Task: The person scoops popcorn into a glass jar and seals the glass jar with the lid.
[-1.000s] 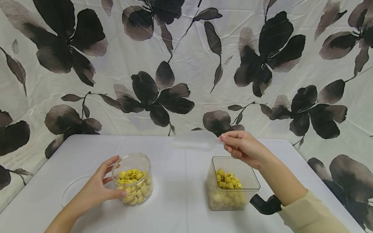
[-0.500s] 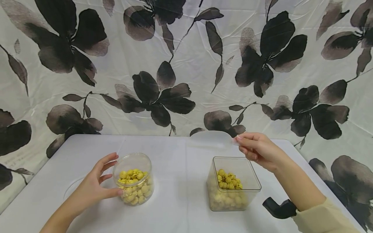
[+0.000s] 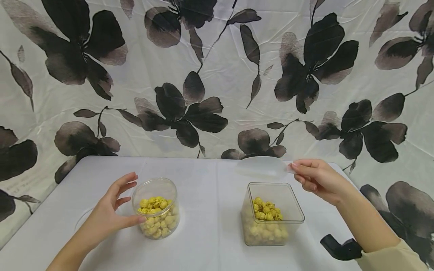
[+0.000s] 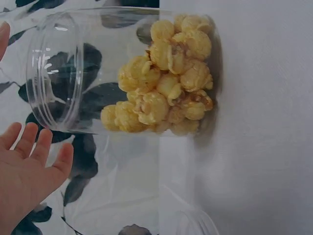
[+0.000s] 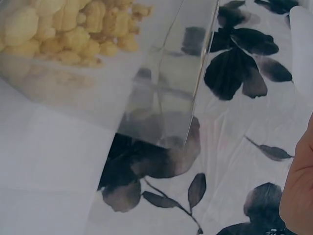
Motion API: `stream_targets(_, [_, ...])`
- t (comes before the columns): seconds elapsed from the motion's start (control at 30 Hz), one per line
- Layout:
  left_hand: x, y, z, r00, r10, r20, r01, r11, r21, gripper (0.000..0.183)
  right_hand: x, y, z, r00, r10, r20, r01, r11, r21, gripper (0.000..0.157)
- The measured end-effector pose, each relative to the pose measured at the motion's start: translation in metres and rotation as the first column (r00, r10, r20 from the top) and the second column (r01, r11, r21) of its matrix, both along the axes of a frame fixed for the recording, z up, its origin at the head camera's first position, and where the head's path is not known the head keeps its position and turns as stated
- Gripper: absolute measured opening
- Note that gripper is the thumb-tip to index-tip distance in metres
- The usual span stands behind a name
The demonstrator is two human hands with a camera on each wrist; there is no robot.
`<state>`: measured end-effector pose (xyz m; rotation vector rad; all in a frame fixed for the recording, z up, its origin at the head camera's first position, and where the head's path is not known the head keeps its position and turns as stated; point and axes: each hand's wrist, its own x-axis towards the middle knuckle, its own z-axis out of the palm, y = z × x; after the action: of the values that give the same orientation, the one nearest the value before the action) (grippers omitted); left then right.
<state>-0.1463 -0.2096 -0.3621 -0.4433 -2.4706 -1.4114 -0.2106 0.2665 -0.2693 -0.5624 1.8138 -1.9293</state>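
Note:
A clear round jar [image 3: 155,187], partly filled with yellow popcorn [image 3: 154,205], stands upright on the left. Beside it my left hand [image 3: 107,210] has its fingers spread apart; the thumb is near the jar's side, and I cannot tell whether it touches. In the left wrist view the extended fingers show next to the jar's rim. My right hand [image 3: 320,181] pinches the handle end of a translucent scoop [image 3: 262,166]. The scoop is held in the air behind and above a clear square container [image 3: 292,206], which also holds popcorn. Nothing can be made out in the scoop.
A clear round lid [image 3: 81,221] lies on the white table [image 3: 200,241], partly hidden behind my left hand and forearm. A floral cloth [image 3: 251,67] hangs behind the table's far edge. A black piece [image 3: 340,248] is worn at my right wrist by the sleeve.
My right hand has moved to the right with the scoop, which is now over the far side of the square container. My left hand's fingers have drawn slightly away from the round jar.

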Motion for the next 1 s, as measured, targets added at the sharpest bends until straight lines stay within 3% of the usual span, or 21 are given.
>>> stream_targets(0.23, [0.004, 0.011, 0.012, 0.998, 0.006, -0.065, -0.008, 1.000, -0.020, 0.102, 0.002, 0.015, -0.001, 0.999, 0.054, 0.007, -0.054, 0.999, -0.005, 0.029])
stream_targets(0.47, [0.009, 0.027, 0.028, 0.991, -0.008, -0.133, 0.010, 1.000, 0.015, 0.101, 0.000, 0.032, -0.001, 0.996, 0.094, 0.008, -0.094, 0.996, -0.010, 0.031])
stream_targets(0.77, [0.005, 0.048, 0.039, 0.987, -0.113, -0.110, 0.116, 0.993, 0.022, 0.099, -0.003, 0.047, -0.001, 0.994, 0.105, 0.004, -0.105, 0.994, 0.035, 0.034])
stream_targets(1.0, [-0.001, 0.065, 0.036, 0.987, -0.148, -0.067, 0.149, 0.989, 0.006, 0.099, -0.005, 0.053, 0.001, 0.996, 0.062, -0.067, -0.046, 0.977, 0.207, 0.033])
